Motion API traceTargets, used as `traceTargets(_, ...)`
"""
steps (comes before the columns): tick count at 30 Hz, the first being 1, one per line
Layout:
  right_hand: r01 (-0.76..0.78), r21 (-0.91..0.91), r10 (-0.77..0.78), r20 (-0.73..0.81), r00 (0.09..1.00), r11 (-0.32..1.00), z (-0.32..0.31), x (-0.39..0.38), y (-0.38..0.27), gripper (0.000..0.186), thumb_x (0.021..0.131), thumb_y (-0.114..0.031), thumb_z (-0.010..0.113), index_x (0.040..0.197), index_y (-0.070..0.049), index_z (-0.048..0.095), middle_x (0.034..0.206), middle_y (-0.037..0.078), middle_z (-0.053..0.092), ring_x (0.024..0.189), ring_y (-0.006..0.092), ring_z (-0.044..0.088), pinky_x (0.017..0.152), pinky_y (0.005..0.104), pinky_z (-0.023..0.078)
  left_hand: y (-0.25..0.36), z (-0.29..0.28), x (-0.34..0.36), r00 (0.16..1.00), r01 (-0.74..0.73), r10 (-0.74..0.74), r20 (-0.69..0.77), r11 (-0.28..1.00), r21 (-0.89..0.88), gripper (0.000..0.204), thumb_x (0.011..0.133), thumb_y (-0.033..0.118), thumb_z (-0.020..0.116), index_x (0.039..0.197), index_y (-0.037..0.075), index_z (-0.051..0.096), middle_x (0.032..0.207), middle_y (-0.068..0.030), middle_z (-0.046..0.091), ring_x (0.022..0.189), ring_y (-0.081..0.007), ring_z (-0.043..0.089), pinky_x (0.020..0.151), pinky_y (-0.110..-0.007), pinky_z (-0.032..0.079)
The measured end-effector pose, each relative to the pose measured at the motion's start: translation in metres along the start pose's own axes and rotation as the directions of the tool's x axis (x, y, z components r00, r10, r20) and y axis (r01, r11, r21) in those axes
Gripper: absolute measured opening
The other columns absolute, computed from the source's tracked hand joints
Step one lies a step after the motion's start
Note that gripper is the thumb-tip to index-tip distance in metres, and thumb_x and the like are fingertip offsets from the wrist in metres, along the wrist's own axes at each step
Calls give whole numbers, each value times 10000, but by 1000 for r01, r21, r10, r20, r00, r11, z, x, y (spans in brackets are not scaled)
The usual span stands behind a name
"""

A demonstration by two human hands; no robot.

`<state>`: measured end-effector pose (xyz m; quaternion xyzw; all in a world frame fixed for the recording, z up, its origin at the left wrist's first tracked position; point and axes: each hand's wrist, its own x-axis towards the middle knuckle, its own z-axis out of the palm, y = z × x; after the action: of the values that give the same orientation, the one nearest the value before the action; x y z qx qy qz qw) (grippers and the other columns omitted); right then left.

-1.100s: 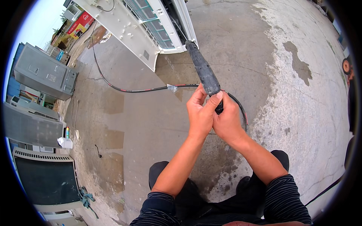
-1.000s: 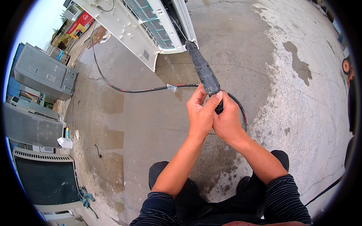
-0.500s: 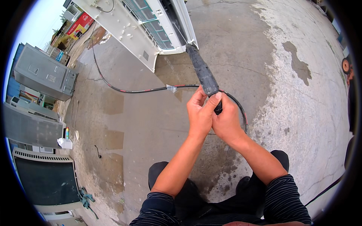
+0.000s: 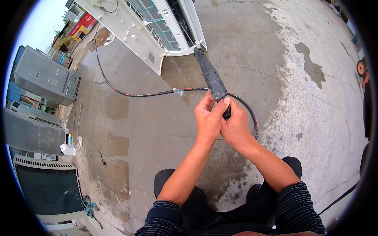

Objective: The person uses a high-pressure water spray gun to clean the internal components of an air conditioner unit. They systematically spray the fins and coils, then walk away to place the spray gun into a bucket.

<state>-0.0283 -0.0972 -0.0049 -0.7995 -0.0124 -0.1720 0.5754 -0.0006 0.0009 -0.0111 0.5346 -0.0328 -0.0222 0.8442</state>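
Both hands are closed around the grip of a black pressure washer spray gun (image 4: 212, 76), held out in front of me. My left hand (image 4: 207, 121) wraps it from the left, thumb on top; my right hand (image 4: 238, 125) presses against it from the right. The gun's nozzle end points away toward the lower end of a white air conditioner indoor unit (image 4: 184, 51), whose long front panel (image 4: 151, 59) hangs open to the left. Greenish mesh filters (image 4: 160, 29) show inside. From behind my hands, a black hose (image 4: 157, 94) with red marks curves off to the left.
Wet concrete (image 4: 157, 137) spreads around my feet, with drier pale ground at right. Along the left stand a grey cabinet-like appliance (image 4: 47, 76), a dark-screened old television (image 4: 49, 188) and a white jug (image 4: 67, 149). A thin dark cord lies at lower right.
The spray gun and both hands have shifted very slightly to the left. The grip stays the same.
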Motion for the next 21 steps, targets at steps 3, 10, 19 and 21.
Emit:
traceTargets(3,-15,9,15,4,1000,1000,0,-1,-1,239,962,-127,721,1147,2,645,915,261,722,858,493,713,708,515,552,0,-1,-1,1000,1,-1,-4,1000,8,160,959,122,795,1036,0,727,1164,-37,683,1091,-147,630,970,-331,497)
traceTargets(10,-39,16,39,9,999,999,1,-2,0,256,958,-138,737,1155,-2,647,921,260,726,859,486,716,707,509,553,0,0,-1,1000,-1,1,1,1000,5,159,955,121,796,1027,-3,728,1176,-43,680,1095,-155,629,976,-333,493)
traceTargets(19,-28,0,28,11,1000,1000,0,-3,0,263,956,-133,739,1164,-1,646,938,261,729,874,491,717,716,511,558,0,-2,-2,1000,7,-7,1,1000,8,176,949,135,805,1028,-3,732,1201,-46,683,1118,-163,628,1012,-343,479)
traceTargets(21,-16,-10,16,1,1000,1000,0,-4,0,265,957,-131,734,1169,-1,645,944,259,731,881,492,718,720,512,559,0,-2,-2,1000,8,-8,3,1000,10,176,949,137,805,1027,-3,733,1204,-50,684,1120,-164,628,1015,-345,477)
